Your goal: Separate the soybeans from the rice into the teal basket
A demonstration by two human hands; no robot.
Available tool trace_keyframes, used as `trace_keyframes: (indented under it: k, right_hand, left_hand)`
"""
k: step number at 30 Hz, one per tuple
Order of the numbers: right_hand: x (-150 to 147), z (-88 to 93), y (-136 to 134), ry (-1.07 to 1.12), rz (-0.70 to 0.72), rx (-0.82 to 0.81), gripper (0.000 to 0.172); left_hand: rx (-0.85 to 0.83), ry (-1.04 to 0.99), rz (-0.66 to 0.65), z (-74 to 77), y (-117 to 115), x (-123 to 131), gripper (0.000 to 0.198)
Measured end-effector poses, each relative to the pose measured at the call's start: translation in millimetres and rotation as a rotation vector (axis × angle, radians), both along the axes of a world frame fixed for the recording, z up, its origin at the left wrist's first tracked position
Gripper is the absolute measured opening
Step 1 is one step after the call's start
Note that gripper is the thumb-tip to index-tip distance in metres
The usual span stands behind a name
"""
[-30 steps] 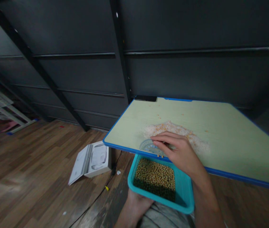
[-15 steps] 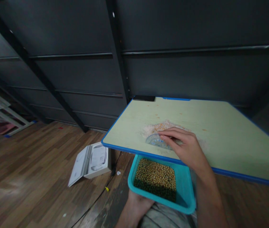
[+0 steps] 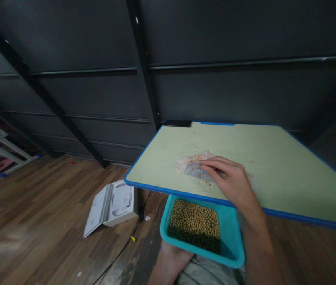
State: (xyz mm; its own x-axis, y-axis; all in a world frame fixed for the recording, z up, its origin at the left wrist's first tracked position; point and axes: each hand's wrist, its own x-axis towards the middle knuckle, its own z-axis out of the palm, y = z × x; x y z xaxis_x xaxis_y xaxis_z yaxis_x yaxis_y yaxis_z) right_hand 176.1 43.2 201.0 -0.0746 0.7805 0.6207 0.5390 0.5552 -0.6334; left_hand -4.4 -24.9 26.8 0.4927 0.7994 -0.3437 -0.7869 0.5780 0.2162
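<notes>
Right hand: the right hand (image 3: 230, 176) is placed over the tabletop (image 3: 280, 166), wrist crossing the near edge.
Right fingers: narrow, thumb and fingertips pinched together on the protractor (image 3: 196, 171).
Protractor: clear, curved; located at the near side of the pile (image 3: 183, 163), partly covered by the right hand.
Pile: pale, fine grains spread on the tabletop, left of the right hand and partly behind it.
Kernels: yellow kernels (image 3: 196, 158) are mixed into the pile; a few lie between the protractor and the near edge, and several are scattered farther back.
Left hand: the left hand (image 3: 175, 255) supports the tub (image 3: 232, 239) from below.
Left fingers: hidden under the tub; whether wide or narrow cannot be told.
Tub: turquoise, rectangular, located just below the near edge of the tabletop, above the person's lap.
Beans: tan, round beans (image 3: 197, 219) fill the left and middle part of the tub; the bottom shows bare at the right.
Tabletop: pale green, blue rim.
Phone: a flat black object, apparently a phone (image 3: 177, 124), lies at the far left corner.
Floor: wood-patterned floor (image 3: 52, 206); a white box (image 3: 123, 202), lid open, stands left of the tub, with a black cable (image 3: 112, 263) near it.
</notes>
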Motion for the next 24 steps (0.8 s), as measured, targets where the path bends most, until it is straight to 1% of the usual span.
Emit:
trace_keyframes:
  k: [4,7,10,13,17,20,24]
  right_hand:
    - [1.2,-1.6,0.6,-0.012,0.007,-0.018,0.018]
    - [1.6,-1.5,-0.4,-0.005,0.012,-0.031,0.017]
    - [0.8,-0.3,-2.1,-0.004,0.029,-0.043,0.018]
    - [-0.8,1.4,-3.7,-0.006,0.048,-0.059,0.019]
    - [-2.9,2.8,-5.4,-0.004,0.070,-0.080,0.019]
    - [-4.2,3.5,-6.6,-0.016,0.075,-0.087,0.019]
    - [-5.5,4.6,-8.7,-0.034,0.097,-0.100,0.021]
  left_hand:
    - [0.056,0.095,0.017,-9.2,-4.9,7.7,0.040]
    - [0.047,0.154,0.003,-10.0,-6.5,10.2,0.042]
    - [0.035,0.180,-0.011,-5.3,-6.7,9.5,0.044]
    - [0.036,0.180,-0.007,3.6,-6.4,9.6,0.044]
    - [0.020,0.101,-0.024,14.5,-4.0,12.3,0.036]
    - [0.010,0.044,-0.051,16.8,-2.4,13.1,0.036]
    - [0.015,0.065,-0.037,14.2,-3.6,12.6,0.037]
